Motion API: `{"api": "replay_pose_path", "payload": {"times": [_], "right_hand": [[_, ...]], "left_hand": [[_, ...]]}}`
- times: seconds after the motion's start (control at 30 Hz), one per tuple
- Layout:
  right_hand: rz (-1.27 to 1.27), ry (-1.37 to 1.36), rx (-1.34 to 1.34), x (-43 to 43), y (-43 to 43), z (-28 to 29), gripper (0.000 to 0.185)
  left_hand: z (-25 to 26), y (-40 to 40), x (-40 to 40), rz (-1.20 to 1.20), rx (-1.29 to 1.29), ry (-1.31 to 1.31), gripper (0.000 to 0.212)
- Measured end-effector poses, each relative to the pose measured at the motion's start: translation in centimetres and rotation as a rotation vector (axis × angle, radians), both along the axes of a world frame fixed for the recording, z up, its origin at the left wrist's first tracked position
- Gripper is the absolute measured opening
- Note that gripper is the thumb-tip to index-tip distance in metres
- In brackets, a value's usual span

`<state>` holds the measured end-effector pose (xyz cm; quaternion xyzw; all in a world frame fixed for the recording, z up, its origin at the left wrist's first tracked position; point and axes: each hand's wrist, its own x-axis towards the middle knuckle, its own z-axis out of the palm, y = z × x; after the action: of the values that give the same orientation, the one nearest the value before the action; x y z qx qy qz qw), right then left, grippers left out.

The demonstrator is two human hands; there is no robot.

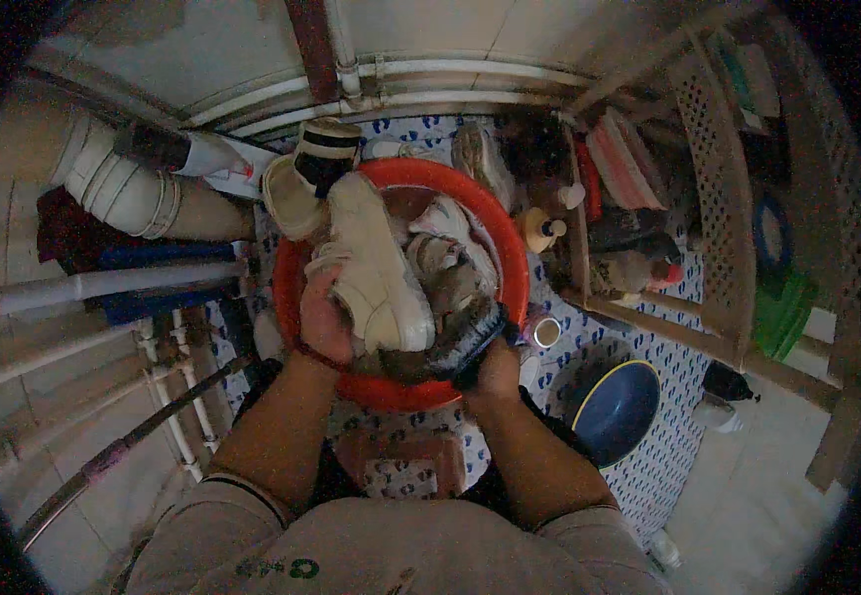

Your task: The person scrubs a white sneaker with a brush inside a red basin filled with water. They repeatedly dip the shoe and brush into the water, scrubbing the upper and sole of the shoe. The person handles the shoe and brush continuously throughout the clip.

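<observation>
A cream-coloured shoe (378,260) is tilted over a red plastic basin (400,398), its pale sole edge facing right. My left hand (328,316) grips the shoe along its left side. In my right hand (497,368), at the basin's front right rim, is a dark scrubbing brush (467,342) whose bristles look wet or foamy. The brush lies close to the sole; whether they touch, I cannot tell. Behind it, another shoe (438,253) and whitish fabric or shoe parts (471,230) sit inside the basin, partly covered.
Beyond the basin's left rim stand cream and black containers or footwear (326,149). To the right are a yellowish bottle (542,230), a small cup (547,332), a dark blue basin (616,416) and a wooden shelf (583,238). White pipes (475,68) run along the wall.
</observation>
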<state>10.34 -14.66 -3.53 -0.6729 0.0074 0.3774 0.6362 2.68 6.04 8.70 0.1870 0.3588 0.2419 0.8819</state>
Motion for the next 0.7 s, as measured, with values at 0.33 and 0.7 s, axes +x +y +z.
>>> {"api": "replay_pose_path", "payload": {"times": [0.33, 0.7], "right_hand": [[-0.384, 0.097, 0.152, 3.5, 3.3, 6.1, 0.02], [0.275, -0.877, -0.366, 1.8, 6.5, 12.5, 0.036]], "left_hand": [[-11.0, -3.8, -2.8, -0.842, 1.022, 0.522, 0.062], [-6.1, -6.7, 2.8, -0.288, 1.167, 0.483, 0.022]]}}
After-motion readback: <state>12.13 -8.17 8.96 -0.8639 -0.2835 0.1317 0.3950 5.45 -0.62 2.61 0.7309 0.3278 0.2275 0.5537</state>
